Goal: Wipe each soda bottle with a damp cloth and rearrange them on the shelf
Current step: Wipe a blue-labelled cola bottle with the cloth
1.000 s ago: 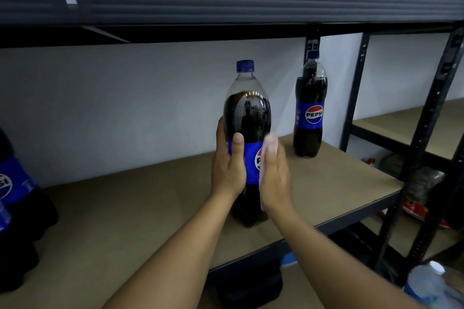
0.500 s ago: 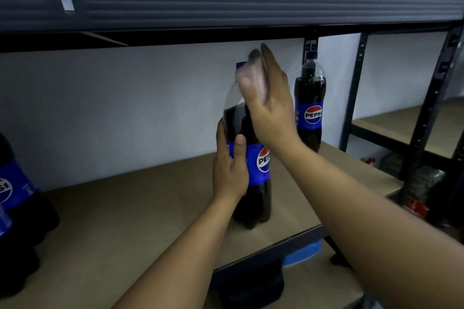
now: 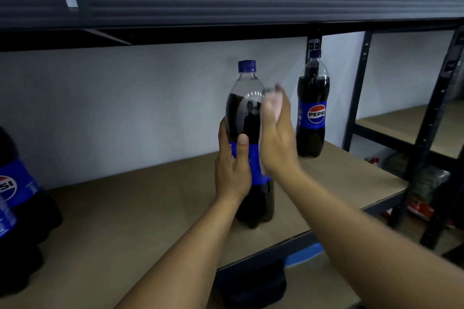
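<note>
A large Pepsi bottle (image 3: 244,113) with a blue cap and blue label stands upright on the brown shelf board (image 3: 138,208), near its front edge. My left hand (image 3: 232,170) grips the bottle around the label, thumb in front. My right hand (image 3: 278,148) lies flat against the bottle's right side, fingers straight and pointing up. It presses a pale cloth (image 3: 272,105) onto the shoulder and label. A second Pepsi bottle (image 3: 313,108) stands further back to the right, by the wall.
More Pepsi bottles (image 3: 15,195) crowd the left edge of the shelf. A dark upper shelf beam (image 3: 226,0) hangs low overhead. Black uprights (image 3: 437,133) and a neighbouring shelf (image 3: 401,125) stand to the right, with red packages (image 3: 421,208) below.
My right hand with the cloth went from the label up to the bottle's cap, then came back down to the shoulder. My left hand kept its grip.
</note>
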Action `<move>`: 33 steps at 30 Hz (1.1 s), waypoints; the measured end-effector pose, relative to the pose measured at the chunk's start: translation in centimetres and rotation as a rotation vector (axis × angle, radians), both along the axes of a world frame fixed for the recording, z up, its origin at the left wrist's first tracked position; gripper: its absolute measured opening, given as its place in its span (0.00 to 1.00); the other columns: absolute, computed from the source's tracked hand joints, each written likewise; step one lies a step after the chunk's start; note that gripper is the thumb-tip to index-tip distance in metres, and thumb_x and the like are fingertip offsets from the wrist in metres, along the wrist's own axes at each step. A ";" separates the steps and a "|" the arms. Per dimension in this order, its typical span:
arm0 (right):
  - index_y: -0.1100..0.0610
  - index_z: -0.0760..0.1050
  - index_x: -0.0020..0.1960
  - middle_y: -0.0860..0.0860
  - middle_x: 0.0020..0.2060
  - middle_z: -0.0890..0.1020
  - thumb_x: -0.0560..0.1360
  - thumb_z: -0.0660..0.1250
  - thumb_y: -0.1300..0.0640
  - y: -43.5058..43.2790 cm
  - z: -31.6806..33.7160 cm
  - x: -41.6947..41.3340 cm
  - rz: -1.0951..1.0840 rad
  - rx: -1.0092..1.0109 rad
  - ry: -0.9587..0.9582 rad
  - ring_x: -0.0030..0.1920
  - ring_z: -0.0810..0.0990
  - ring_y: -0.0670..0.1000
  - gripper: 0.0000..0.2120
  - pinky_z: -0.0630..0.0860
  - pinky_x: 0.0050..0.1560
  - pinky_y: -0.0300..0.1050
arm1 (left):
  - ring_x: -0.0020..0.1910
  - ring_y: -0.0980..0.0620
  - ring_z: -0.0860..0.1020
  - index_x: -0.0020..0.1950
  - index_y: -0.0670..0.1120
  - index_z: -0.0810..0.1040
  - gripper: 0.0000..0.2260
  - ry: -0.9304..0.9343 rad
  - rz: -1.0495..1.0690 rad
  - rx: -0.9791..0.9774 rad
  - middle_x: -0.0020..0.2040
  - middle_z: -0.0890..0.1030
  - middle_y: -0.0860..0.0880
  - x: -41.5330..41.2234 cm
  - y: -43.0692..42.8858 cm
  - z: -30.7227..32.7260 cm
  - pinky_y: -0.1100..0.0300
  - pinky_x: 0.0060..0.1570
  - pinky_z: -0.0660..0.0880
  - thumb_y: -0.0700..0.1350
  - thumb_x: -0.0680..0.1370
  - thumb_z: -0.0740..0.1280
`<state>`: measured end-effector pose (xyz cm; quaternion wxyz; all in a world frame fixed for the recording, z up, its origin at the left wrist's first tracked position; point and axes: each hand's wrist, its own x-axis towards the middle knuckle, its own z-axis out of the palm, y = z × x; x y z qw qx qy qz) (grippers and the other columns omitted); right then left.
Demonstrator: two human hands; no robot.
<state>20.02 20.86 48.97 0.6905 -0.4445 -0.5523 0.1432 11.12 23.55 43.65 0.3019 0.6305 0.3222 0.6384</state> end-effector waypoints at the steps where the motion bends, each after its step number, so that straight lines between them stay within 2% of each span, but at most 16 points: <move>1: 0.43 0.54 0.84 0.46 0.79 0.68 0.82 0.54 0.32 0.4 2.6 0.0 -0.022 0.047 -0.022 0.75 0.68 0.43 0.33 0.67 0.69 0.39 | 0.58 0.73 0.78 0.84 0.54 0.59 0.37 -0.014 -0.006 -0.025 0.61 0.77 0.76 0.0 0.0 0.0 0.73 0.53 0.74 0.69 0.78 0.54; 3: 0.47 0.58 0.83 0.48 0.76 0.72 0.82 0.56 0.36 1.1 6.5 0.2 -0.043 0.161 -0.062 0.72 0.72 0.44 0.32 0.69 0.66 0.34 | 0.58 0.67 0.80 0.83 0.57 0.59 0.39 -0.040 0.000 -0.073 0.63 0.79 0.69 0.1 -0.2 -0.1 0.65 0.54 0.79 0.73 0.75 0.55; 4: 0.48 0.60 0.82 0.48 0.75 0.74 0.82 0.57 0.35 1.3 7.3 0.3 -0.041 0.200 -0.091 0.71 0.73 0.44 0.33 0.70 0.66 0.35 | 0.58 0.66 0.81 0.83 0.57 0.59 0.40 -0.045 0.004 -0.085 0.63 0.79 0.68 0.1 -0.3 0.0 0.66 0.53 0.79 0.73 0.75 0.55; 7: 0.46 0.62 0.81 0.47 0.74 0.75 0.81 0.55 0.31 1.6 5.0 0.6 -0.047 0.185 -0.133 0.72 0.74 0.45 0.33 0.74 0.71 0.48 | 0.57 0.69 0.80 0.83 0.58 0.59 0.38 -0.032 0.010 -0.077 0.59 0.78 0.75 0.2 -0.6 0.1 0.71 0.49 0.77 0.73 0.75 0.55; 10: 0.37 0.60 0.80 0.42 0.75 0.73 0.80 0.53 0.28 0.7 -1.6 0.4 -0.014 0.035 -0.021 0.74 0.73 0.44 0.31 0.73 0.73 0.56 | 0.54 0.78 0.75 0.84 0.55 0.58 0.37 0.029 0.059 -0.010 0.56 0.71 0.84 0.4 -0.9 0.3 0.78 0.47 0.71 0.70 0.78 0.53; 12: 0.34 0.61 0.79 0.37 0.72 0.75 0.81 0.51 0.27 -0.7 -5.5 0.0 0.000 -0.072 0.036 0.71 0.74 0.40 0.29 0.74 0.71 0.52 | 0.51 0.82 0.72 0.83 0.55 0.59 0.37 0.037 0.090 0.002 0.55 0.69 0.87 0.4 -1.1 0.6 0.82 0.45 0.67 0.70 0.78 0.51; 14: 0.33 0.66 0.74 0.34 0.65 0.79 0.83 0.51 0.30 -1.8 -8.2 -0.4 0.027 -0.124 0.076 0.65 0.77 0.35 0.22 0.74 0.64 0.45 | 0.52 0.79 0.73 0.83 0.58 0.59 0.37 0.029 0.117 -0.013 0.56 0.69 0.87 0.5 -0.9 0.4 0.80 0.46 0.67 0.71 0.77 0.49; 15: 0.34 0.67 0.74 0.33 0.64 0.79 0.83 0.51 0.30 -2.2 -9.1 -0.5 0.039 -0.131 0.098 0.65 0.77 0.35 0.22 0.73 0.64 0.43 | 0.55 0.75 0.74 0.83 0.59 0.59 0.36 0.027 0.121 -0.025 0.57 0.69 0.86 0.5 -0.7 0.3 0.78 0.48 0.69 0.72 0.77 0.48; 17: 0.38 0.66 0.77 0.35 0.67 0.79 0.80 0.51 0.25 -2.5 -10.5 -0.5 0.042 -0.144 0.118 0.68 0.76 0.37 0.30 0.72 0.66 0.41 | 0.58 0.70 0.77 0.83 0.61 0.59 0.36 0.039 0.129 -0.037 0.58 0.70 0.84 0.6 -0.7 0.2 0.73 0.51 0.73 0.73 0.77 0.48; 20: 0.39 0.66 0.78 0.33 0.65 0.79 0.79 0.49 0.24 -2.3 -11.1 -0.5 0.022 -0.184 0.124 0.67 0.76 0.34 0.33 0.71 0.62 0.28 | 0.54 0.75 0.76 0.83 0.60 0.57 0.37 0.042 0.150 -0.045 0.58 0.72 0.82 0.7 -1.3 0.4 0.74 0.49 0.73 0.74 0.76 0.49; 23: 0.39 0.67 0.77 0.31 0.63 0.80 0.85 0.49 0.33 -2.4 -11.3 -0.4 0.029 -0.215 0.132 0.65 0.76 0.33 0.25 0.70 0.58 0.24 | 0.59 0.60 0.81 0.83 0.62 0.56 0.37 0.026 0.195 -0.056 0.66 0.76 0.67 0.9 -2.0 0.3 0.58 0.54 0.80 0.75 0.75 0.50; 25: 0.37 0.67 0.76 0.33 0.64 0.80 0.84 0.49 0.32 -2.6 -11.3 -0.4 0.031 -0.229 0.121 0.65 0.77 0.33 0.24 0.70 0.59 0.25 | 0.61 0.54 0.81 0.82 0.64 0.54 0.37 0.022 0.204 -0.058 0.71 0.76 0.61 1.0 -2.3 0.2 0.51 0.56 0.81 0.76 0.75 0.50; 26: 0.37 0.67 0.77 0.33 0.64 0.80 0.83 0.49 0.29 -2.6 -11.3 -0.4 0.033 -0.225 0.114 0.65 0.77 0.33 0.27 0.70 0.59 0.25 | 0.60 0.53 0.82 0.82 0.65 0.53 0.36 0.027 0.196 -0.062 0.72 0.76 0.60 1.0 -2.3 0.2 0.51 0.55 0.81 0.75 0.75 0.51; 29: 0.38 0.66 0.78 0.35 0.65 0.80 0.75 0.48 0.19 -2.6 -11.3 -0.3 0.036 -0.214 0.102 0.65 0.77 0.33 0.40 0.71 0.59 0.25 | 0.54 0.57 0.83 0.83 0.64 0.52 0.34 0.041 0.138 -0.061 0.65 0.77 0.66 0.6 -2.1 0.4 0.64 0.49 0.79 0.69 0.78 0.53; 31: 0.40 0.66 0.79 0.37 0.66 0.80 0.74 0.49 0.18 -2.6 -11.5 -0.2 0.036 -0.213 0.097 0.65 0.77 0.34 0.41 0.71 0.60 0.27 | 0.54 0.62 0.83 0.83 0.64 0.51 0.36 0.036 0.097 -0.045 0.64 0.77 0.69 0.2 -1.8 0.3 0.64 0.51 0.80 0.71 0.77 0.56; 33: 0.41 0.66 0.78 0.38 0.65 0.80 0.75 0.50 0.22 -2.7 -11.6 -0.1 0.039 -0.228 0.109 0.62 0.76 0.31 0.39 0.70 0.56 0.23 | 0.57 0.64 0.82 0.83 0.64 0.51 0.39 0.037 0.070 -0.043 0.68 0.76 0.64 -0.2 -1.7 0.2 0.66 0.53 0.80 0.74 0.74 0.58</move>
